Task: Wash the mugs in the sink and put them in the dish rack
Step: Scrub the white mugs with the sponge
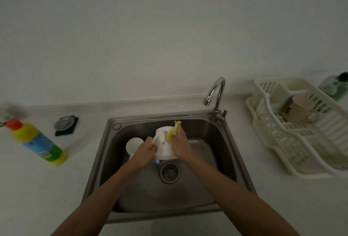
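Dim, flat, greyish light, no hard shadows; sharpest around the left hand (145, 151) and right hand (179, 144). Faint glints on the faucet (216, 92) just beyond them. Wide-angle bending and blur grow far to their left, at the bottle (35, 141), and far right, at the dish rack (308, 141).

Three mugs show: a held mug (165, 146), a second mug (132, 146) and a third mug (301, 109). Two hands: left hand (145, 151), right hand (179, 145). One each: yellow sponge (174, 130), sink (216, 160), faucet (216, 92), dish rack (301, 141), detergent bottle (37, 141), metal stopper (64, 123).
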Available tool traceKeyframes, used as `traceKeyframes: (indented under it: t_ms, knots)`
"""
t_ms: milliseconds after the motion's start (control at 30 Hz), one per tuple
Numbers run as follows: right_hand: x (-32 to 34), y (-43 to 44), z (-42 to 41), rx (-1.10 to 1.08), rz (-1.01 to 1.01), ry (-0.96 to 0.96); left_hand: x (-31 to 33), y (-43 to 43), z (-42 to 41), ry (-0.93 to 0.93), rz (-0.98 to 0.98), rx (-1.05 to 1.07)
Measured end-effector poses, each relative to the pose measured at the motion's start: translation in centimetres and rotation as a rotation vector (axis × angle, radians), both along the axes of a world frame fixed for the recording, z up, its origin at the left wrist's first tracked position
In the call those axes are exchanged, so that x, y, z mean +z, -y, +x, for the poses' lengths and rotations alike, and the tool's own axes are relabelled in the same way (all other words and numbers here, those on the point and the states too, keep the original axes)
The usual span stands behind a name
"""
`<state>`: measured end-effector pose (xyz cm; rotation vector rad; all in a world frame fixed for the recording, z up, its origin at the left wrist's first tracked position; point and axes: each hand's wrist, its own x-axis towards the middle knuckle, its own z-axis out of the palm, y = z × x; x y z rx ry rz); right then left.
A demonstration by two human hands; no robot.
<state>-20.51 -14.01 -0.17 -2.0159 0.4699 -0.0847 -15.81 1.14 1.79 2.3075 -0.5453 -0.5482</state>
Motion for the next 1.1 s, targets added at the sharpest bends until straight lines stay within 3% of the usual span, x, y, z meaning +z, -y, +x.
traceKeyframes:
  t_ms: [100,233,367,500,600,700,800,933,1100]
  knots:
    - [-0.3,0.8,-1.0,-0.139,0.604,-0.165,-0.2,-0.8,0.2,-0.121,-0.092,0.037]
    - [-1.1,1.5,-1.7,-0.216,0.936,-0.144,-0.7,-1.0,0.2,-0.169,-0.102,0.000]
    - [-1.2,1.7,-2.7,-0.194,0.849,-0.123,-0.7,-0.2,-0.7,-0.237,-0.078,0.015]
    - [-2.4,2.4,-3.7,-0.188,0.780,-0.149,-1.5,2.1,-1.8,-0.220,-0.144,0.241]
    - [-3.1,2.6,-4.6,-0.229,0.775,-0.184,-2.4,2.3,-1.6,-0.406,-0.244,0.353]
    - [-2.5,3.3,-5.1,-0.210,0.739,-0.076,-1.9,2.1,-1.7,-0.555,-0.336,0.394]
    - [-0.8,3.5,-4.7,-0.119,0.667,-0.020,-1.0,2.7,-3.2,-0.382,-0.263,0.367]
    - [0.4,3.3,-3.8,0.252,0.219,-0.008,-0.2,2.8,-4.9,-0.079,-0.211,0.348]
    - [2.1,3.5,-3.9,0.537,-0.101,0.010,0.3,0.9,-4.9,-0.024,-0.281,0.416]
